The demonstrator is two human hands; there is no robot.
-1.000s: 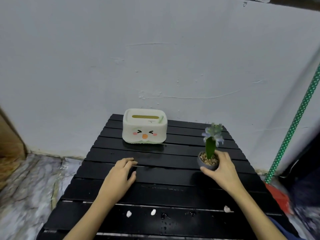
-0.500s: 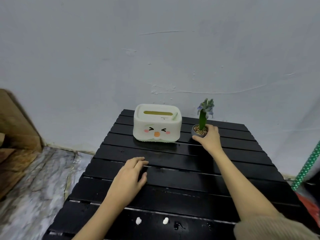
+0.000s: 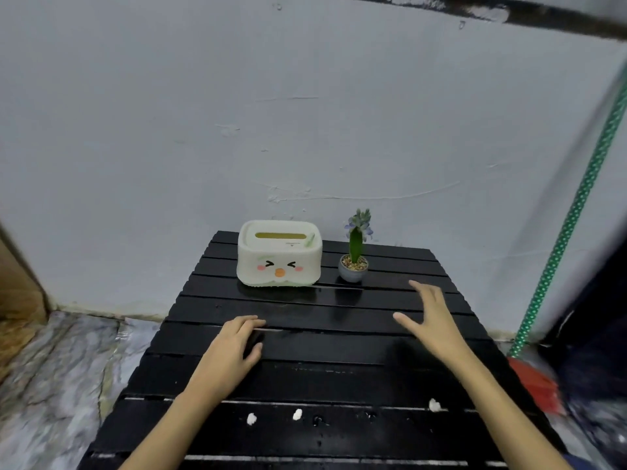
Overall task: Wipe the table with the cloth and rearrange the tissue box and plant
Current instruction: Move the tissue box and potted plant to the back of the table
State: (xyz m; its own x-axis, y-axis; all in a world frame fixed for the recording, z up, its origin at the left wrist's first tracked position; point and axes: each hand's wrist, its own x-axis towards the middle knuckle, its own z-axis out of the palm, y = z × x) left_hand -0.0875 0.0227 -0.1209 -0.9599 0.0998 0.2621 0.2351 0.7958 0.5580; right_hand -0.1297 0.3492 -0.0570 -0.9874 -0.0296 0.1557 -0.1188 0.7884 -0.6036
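Note:
A cream tissue box with a cartoon face stands at the back of the black slatted table. Just to its right stands a small potted plant in a grey pot, upright and free of any hand. My right hand hovers open, fingers spread, in front of and to the right of the plant, apart from it. My left hand rests palm down on the table's middle, fingers curled at a slat edge, holding nothing. No cloth is in view.
Three small white bits and wet spots lie on a front slat. A green dotted pole leans at the right above something red on the floor. A white wall stands right behind the table. A brown board is at the left.
My right hand carried the plant from the table's right side to the back beside the tissue box, let it go, and drew back open. The left hand stayed put.

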